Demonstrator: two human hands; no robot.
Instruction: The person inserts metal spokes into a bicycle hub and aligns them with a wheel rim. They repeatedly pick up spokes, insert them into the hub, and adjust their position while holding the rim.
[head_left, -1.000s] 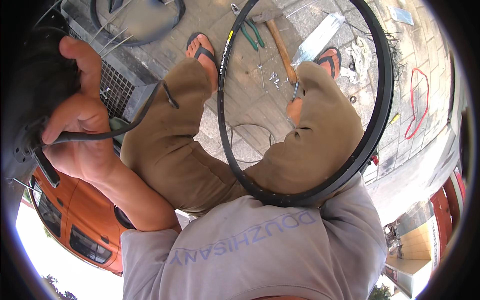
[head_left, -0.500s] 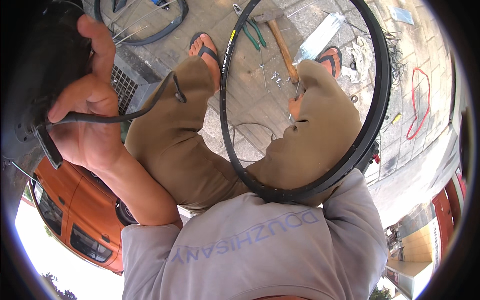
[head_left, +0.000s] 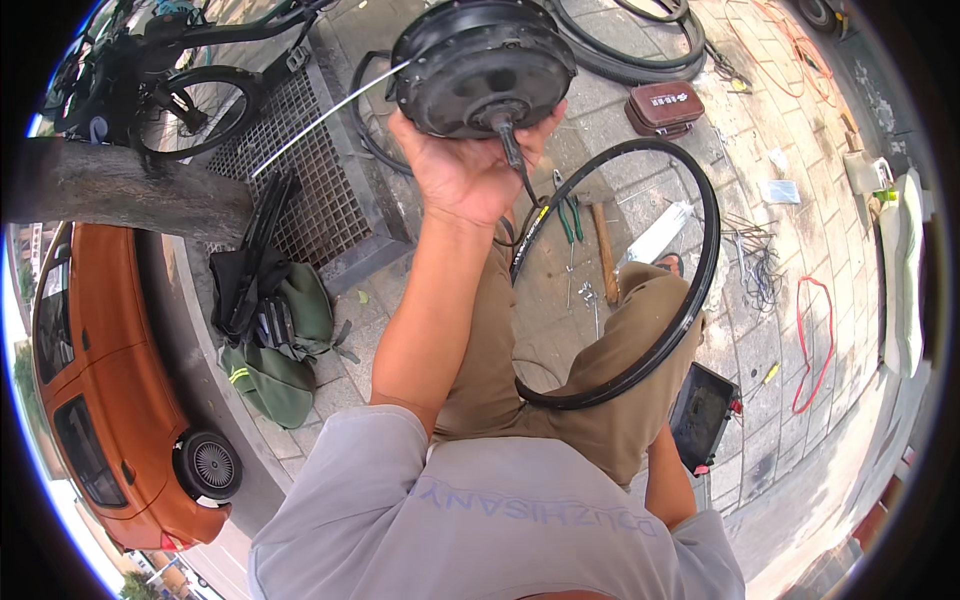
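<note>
My left hand (head_left: 470, 165) is raised at the top middle, its fingers wrapped round the underside of a black hub motor (head_left: 450, 95). A single long silver spoke (head_left: 335, 115) sticks out from the motor toward the lower left. From the motor's axle a black cable (head_left: 531, 195) hangs down past my wrist. Below it, a black wheel rim (head_left: 712, 215) without spokes leans over my right thigh. My right forearm (head_left: 668, 485) reaches down beside that thigh, and the hand itself is hidden.
Pliers (head_left: 567, 222), a hammer (head_left: 604, 250) and a clear plastic bag (head_left: 655, 235) lie on the paving beyond my knees. A maroon case (head_left: 664, 108) sits farther off. Right: a black tray (head_left: 703, 415) and red strap (head_left: 815, 340). Left: green bag (head_left: 270, 370), tree trunk (head_left: 130, 190), orange car (head_left: 115, 370).
The view has swung left, so the motor in my left hand now appears at the top middle rather than the left edge. My right forearm has come into view.
</note>
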